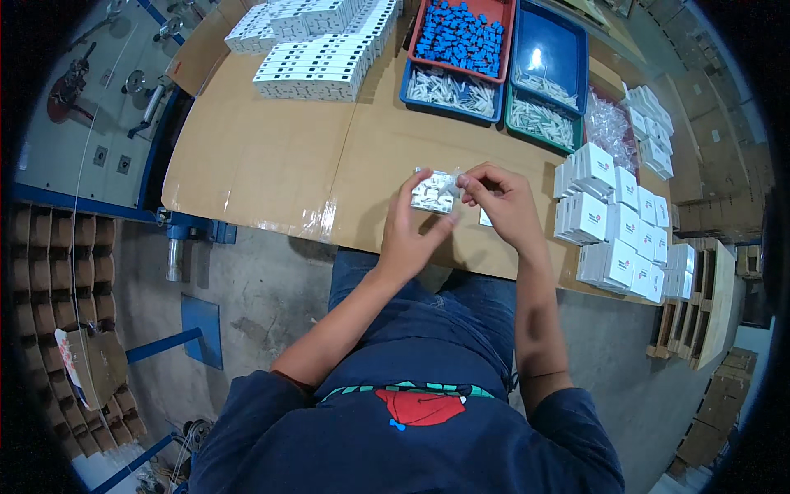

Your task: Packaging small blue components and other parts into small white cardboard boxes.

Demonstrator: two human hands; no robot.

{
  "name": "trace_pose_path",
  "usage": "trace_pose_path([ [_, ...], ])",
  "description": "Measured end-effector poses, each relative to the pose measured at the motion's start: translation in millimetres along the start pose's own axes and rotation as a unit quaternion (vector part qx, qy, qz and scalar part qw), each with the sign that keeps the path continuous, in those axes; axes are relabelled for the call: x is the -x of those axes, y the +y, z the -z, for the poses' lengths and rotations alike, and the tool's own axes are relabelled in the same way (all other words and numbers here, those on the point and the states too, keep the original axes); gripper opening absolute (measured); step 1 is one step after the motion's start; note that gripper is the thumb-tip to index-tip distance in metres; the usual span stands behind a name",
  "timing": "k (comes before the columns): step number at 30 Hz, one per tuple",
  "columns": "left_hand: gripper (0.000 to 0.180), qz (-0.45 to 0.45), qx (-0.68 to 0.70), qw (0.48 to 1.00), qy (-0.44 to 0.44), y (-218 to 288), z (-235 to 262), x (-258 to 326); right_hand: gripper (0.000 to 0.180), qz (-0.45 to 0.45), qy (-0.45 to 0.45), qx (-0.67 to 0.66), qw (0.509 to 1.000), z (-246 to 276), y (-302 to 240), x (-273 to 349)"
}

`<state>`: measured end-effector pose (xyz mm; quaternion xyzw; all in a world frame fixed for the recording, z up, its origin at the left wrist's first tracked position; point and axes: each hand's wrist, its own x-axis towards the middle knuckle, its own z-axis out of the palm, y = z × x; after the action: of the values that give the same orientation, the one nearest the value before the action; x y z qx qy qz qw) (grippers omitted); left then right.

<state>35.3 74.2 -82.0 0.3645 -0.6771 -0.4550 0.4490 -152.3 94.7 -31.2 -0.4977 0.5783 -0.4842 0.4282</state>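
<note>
A small white block-like part [433, 193] with a recessed, uneven upper face rests near the table's front edge. Around it my left hand [409, 226] is closed, with fingers along its left side and the thumb at its lower edge. Just right of it, the fingertips of my right hand [499, 196] pinch a small whitish, partly see-through piece [452, 188], possibly a little plastic bag; its kind is unclear. Partly under my right hand lies a flat white piece [485, 216], its rest hidden.
Stacked white blocks [309, 66] stand far left. A red tray [510, 49] of blue parts, blue trays [581, 49] and a green tray [518, 129] of white slim pieces sit at the back. Clear bags [607, 123] and white boxes [621, 222] line the right side of the cardboard-covered table [263, 156].
</note>
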Motion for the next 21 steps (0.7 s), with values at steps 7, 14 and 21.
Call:
trace_pose_path([
  [7, 0.064, -0.132, -0.025, 0.99, -0.04, -9, 0, -12, 0.011, 0.039, -0.039, 0.035, 0.998, -19, 8, 17],
  [14, 0.048, -0.014, 0.032, 0.999, 0.004, -13, -12, -5, 0.016, 0.019, -0.019, 0.064, 0.998, -13, 9, 17],
  [21, 0.043, -0.039, 0.026, 0.999, -0.003, -26, -15, -6, 0.017, -0.059, -0.031, 0.056, 0.996, -8, 11, 14],
])
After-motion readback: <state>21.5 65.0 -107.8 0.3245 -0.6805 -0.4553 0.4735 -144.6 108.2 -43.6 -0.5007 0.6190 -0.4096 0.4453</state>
